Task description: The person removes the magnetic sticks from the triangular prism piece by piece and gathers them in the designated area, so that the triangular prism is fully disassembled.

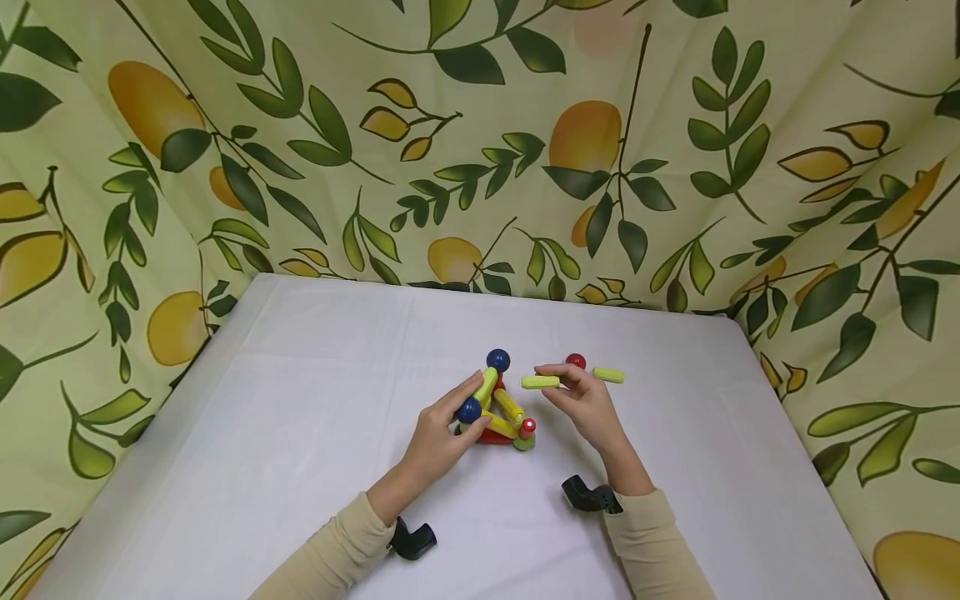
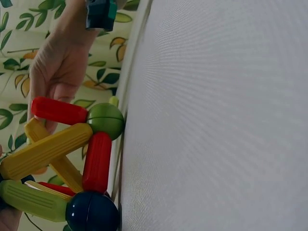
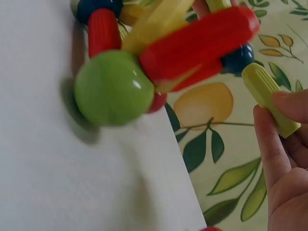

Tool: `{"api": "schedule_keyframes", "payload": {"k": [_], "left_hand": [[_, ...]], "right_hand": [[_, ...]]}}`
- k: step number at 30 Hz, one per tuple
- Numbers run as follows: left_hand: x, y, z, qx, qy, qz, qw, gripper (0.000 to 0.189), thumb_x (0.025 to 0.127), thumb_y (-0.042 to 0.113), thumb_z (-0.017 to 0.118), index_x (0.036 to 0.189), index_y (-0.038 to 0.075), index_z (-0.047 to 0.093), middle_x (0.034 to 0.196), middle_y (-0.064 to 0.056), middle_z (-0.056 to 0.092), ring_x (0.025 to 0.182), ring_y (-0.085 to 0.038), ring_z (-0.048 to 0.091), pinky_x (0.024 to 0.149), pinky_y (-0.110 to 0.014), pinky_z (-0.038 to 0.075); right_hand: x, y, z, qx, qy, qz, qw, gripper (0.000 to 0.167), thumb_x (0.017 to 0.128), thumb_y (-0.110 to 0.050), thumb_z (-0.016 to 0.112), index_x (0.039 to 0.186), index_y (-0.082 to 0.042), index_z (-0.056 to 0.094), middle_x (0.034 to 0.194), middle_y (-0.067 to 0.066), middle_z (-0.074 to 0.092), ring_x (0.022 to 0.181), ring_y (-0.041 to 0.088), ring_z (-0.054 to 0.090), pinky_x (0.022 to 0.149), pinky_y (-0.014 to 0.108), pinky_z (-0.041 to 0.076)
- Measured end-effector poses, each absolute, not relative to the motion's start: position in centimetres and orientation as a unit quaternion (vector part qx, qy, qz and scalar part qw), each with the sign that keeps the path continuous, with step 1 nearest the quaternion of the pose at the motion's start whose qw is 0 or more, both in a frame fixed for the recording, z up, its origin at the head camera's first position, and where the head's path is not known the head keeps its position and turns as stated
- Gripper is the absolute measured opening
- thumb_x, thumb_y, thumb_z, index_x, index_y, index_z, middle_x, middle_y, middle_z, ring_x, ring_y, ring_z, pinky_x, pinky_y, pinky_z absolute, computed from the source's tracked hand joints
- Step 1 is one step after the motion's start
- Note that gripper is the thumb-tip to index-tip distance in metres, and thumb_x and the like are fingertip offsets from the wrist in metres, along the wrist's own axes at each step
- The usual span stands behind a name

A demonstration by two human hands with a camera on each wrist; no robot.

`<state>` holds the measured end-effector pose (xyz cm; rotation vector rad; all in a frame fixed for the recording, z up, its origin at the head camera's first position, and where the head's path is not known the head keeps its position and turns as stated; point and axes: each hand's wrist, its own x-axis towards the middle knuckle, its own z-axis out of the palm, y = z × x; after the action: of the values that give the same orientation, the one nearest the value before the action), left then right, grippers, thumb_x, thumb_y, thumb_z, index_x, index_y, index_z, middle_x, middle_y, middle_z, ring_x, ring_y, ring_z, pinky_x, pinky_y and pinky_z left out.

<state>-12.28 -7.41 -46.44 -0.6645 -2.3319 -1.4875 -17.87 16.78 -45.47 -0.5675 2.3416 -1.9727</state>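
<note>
Left hand point(image 1: 438, 437): fingers curled on the rod-and-ball frame point(image 1: 498, 408), thumb and fingertips by a blue ball point(image 1: 468, 410).
Right hand point(image 1: 585, 404): fingertips pinched on a green rod point(image 1: 540, 382), held level above the table point(image 1: 300, 400).
Frame: mid-table, between the hands; yellow, red and green rods joined by balls.
Loose parts: red ball point(image 1: 575, 361) and second green rod point(image 1: 608, 375), just beyond the right hand.

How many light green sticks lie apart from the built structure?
2: one light green stick pinched in the right hand, another lying on the table beside the red ball. Others may be hidden.
</note>
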Motion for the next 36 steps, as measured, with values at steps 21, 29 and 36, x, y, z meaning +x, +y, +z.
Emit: {"api": "schedule_keyframes", "payload": {"k": [21, 29, 36], "left_hand": [[-12.3, -7.4, -46.4, -0.233, -0.809, -0.518, 0.154, 0.056, 0.085, 0.008, 0.070, 0.136, 0.001, 0.049, 0.140, -0.017, 0.049, 0.128, -0.025, 0.049, 0.094, -0.030, 0.047], [-12.2, -7.4, -46.5, -0.236, -0.809, -0.512, 0.166, 0.055, 0.084, 0.006, 0.071, 0.134, -0.001, 0.050, 0.139, -0.016, 0.050, 0.127, -0.026, 0.050, 0.095, -0.029, 0.047], [-12.3, -7.4, -46.5, -0.237, -0.808, -0.515, 0.164, 0.056, 0.084, 0.006, 0.071, 0.135, 0.000, 0.049, 0.140, -0.017, 0.049, 0.127, -0.026, 0.049, 0.095, -0.030, 0.047]], "right_hand": [[-19.8, 25.2, -48.5, 0.022, 0.800, -0.596, -0.060, 0.031, 0.088, -0.007, 0.066, 0.116, 0.006, 0.061, 0.118, 0.009, 0.063, 0.097, -0.005, 0.058, 0.081, 0.007, 0.048], [-20.2, 25.3, -49.8, 0.050, 0.838, -0.542, -0.045, 0.028, 0.088, -0.004, 0.063, 0.115, 0.003, 0.062, 0.126, 0.018, 0.057, 0.094, -0.009, 0.052, 0.077, 0.002, 0.043], [-20.1, 25.3, -50.0, 0.053, 0.855, -0.513, -0.051, 0.027, 0.088, -0.005, 0.063, 0.114, 0.003, 0.062, 0.123, 0.021, 0.058, 0.084, -0.011, 0.051, 0.071, 0.002, 0.043]]}}
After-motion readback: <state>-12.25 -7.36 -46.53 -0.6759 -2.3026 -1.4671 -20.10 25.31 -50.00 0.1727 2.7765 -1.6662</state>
